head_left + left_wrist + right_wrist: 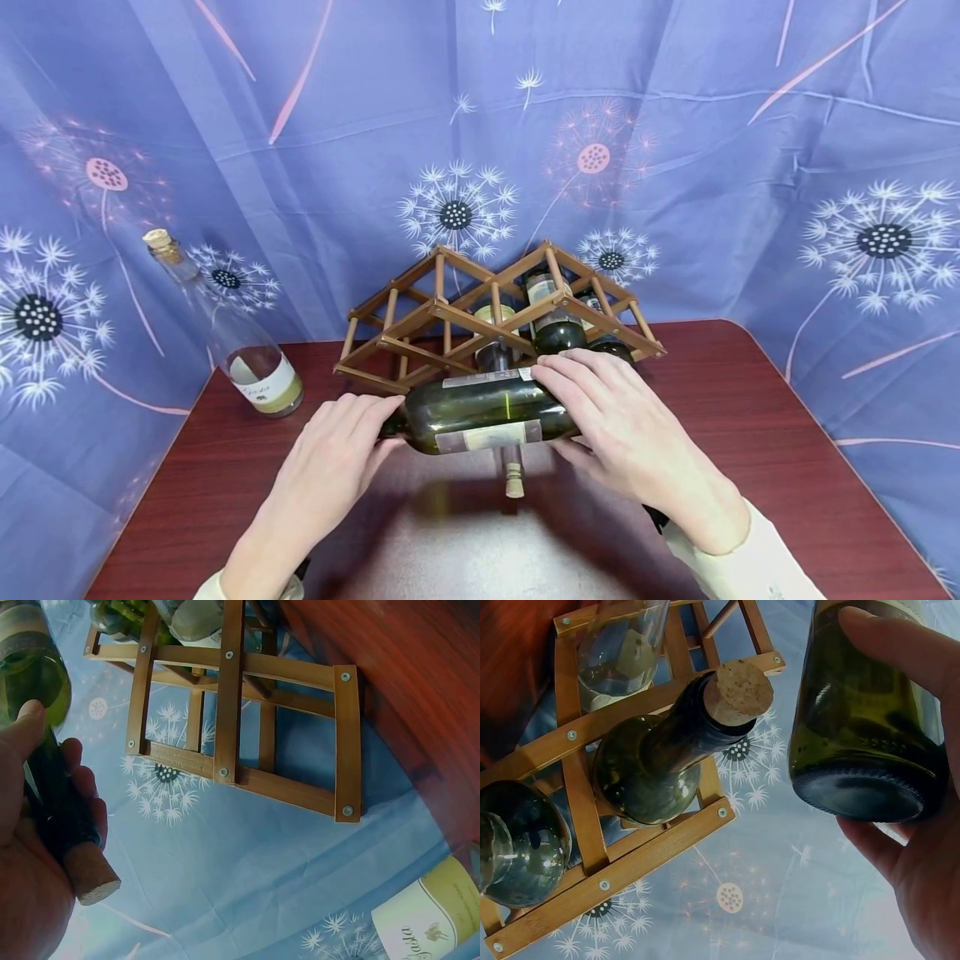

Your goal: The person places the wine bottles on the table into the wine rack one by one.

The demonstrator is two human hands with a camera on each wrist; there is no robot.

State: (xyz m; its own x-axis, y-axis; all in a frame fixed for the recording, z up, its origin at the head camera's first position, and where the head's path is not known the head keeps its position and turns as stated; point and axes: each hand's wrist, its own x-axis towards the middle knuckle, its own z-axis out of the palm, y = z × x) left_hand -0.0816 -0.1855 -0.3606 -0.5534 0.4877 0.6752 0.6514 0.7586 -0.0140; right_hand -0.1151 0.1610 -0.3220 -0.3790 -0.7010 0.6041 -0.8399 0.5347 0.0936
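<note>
Corked green wine bottle [487, 410], probably heavy, slick, fragile, sensibly being gripped: neck [58, 799] by left hand [326, 458], base end [862, 791] by right hand [626, 425].

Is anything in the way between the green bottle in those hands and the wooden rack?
Partly, yes: a clear bottle lies in the rack, near its middle, and its corked neck pokes out, passing behind the green bottle in the head view. Nothing visible blocks the openings on the rack's left side.

Rack [495, 289], clear bottle [264, 381] on table [757, 425]
</note>
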